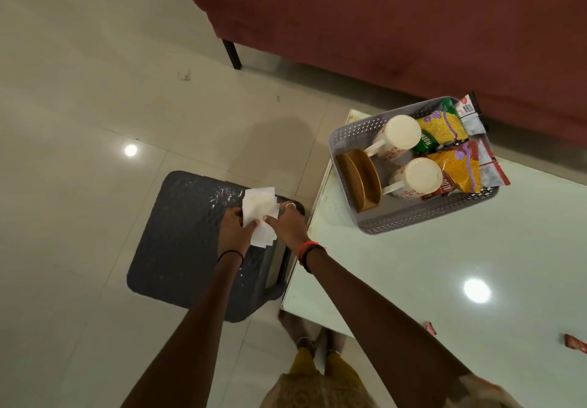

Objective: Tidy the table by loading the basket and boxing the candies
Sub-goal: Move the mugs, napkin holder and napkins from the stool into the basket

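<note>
i have both hands over the dark stool (190, 242), which stands on the tiled floor just left of the table (444, 280). left hand (233, 233) and right hand (287, 226) both pinch a small stack of white papers (259, 213), fingers closed narrow on its edges. nothing sits between my fingers and the stool top. to the right of my fingers and farther away, the basket (349, 140) rests at the table's far corner; in it lie two mugs (401, 136) on their sides, a brown tray (359, 182) and snack packets (443, 126). near right of my fingers, by the table's right edge, lie two red candies (575, 342). the table between basket and candies is bare. beyond the basket runs a red sofa (381, 20).
</note>
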A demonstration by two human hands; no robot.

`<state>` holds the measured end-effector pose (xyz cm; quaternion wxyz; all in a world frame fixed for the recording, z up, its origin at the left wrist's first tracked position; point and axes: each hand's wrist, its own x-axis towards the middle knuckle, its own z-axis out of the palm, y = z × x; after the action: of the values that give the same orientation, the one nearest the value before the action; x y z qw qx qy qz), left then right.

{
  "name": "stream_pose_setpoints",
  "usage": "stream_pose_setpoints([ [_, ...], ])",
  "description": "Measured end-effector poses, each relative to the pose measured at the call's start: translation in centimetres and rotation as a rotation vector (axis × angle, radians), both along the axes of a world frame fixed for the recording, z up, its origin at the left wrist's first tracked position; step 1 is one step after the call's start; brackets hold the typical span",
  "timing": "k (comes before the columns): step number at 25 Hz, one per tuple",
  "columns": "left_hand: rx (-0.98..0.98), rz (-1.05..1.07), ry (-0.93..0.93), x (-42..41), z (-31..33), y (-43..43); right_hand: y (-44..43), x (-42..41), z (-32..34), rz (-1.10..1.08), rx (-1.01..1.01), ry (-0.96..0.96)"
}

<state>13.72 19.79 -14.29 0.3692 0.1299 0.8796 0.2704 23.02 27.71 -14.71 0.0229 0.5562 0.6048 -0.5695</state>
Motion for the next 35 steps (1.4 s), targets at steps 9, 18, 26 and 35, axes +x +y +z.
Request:
stream_pose_setpoints([
  [9,0.084,-0.037,-0.316,-1.5,4.0,3.0,1.7,2.5,2.2,-0.096,-0.364,0.199],
  [18,0.230,-0.398,-0.275,0.2,8.9,11.0,7.6,10.1,6.1,-0.332,-0.510,0.550],
  [26,0.162,-0.922,0.160,2.4,8.2,21.1,12.4,14.0,7.8,-0.379,0.353,0.031],
  [35,0.059,-1.211,0.521,4.5,5.0,23.3,11.7,13.8,5.4,-0.162,0.583,-0.138],
])
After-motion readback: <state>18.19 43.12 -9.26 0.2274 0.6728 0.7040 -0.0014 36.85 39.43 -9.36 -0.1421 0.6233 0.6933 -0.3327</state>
